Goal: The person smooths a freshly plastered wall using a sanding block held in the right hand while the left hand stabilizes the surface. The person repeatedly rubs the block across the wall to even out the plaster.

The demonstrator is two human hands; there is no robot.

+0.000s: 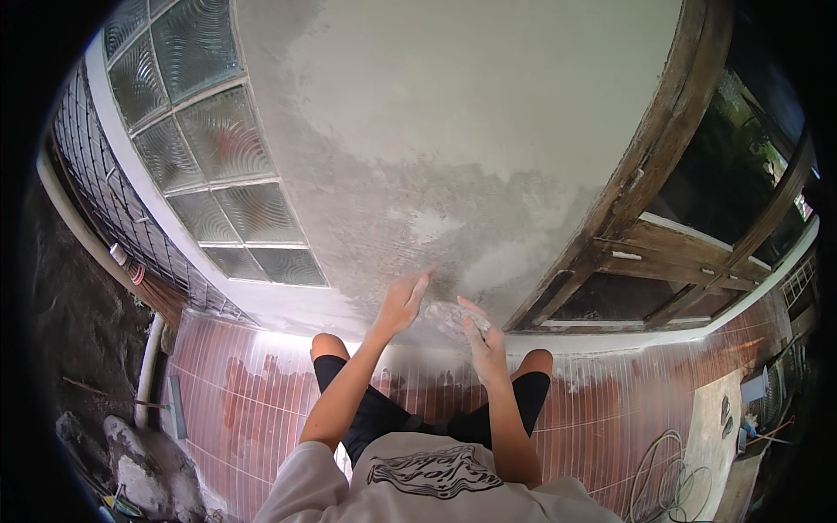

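Before me stands a wall, patchy grey and whitish, smoother and paler higher up. My left hand is raised at its lower part, fingers stretched out and together, holding nothing that I can see. Whether its fingertips touch the wall cannot be made out. To its right, my right hand grips a crumpled, whitish-grey wad with the thumb on the near side. The wad looks coated in pale powder or paste; its material is unclear. Pale residue also marks the right fingers.
A glass-block window is set in the wall at left, a worn wooden door frame at right. Reddish, white-smeared tiles lie underfoot. A broom leans at far left; a coiled hose and sandals lie at right.
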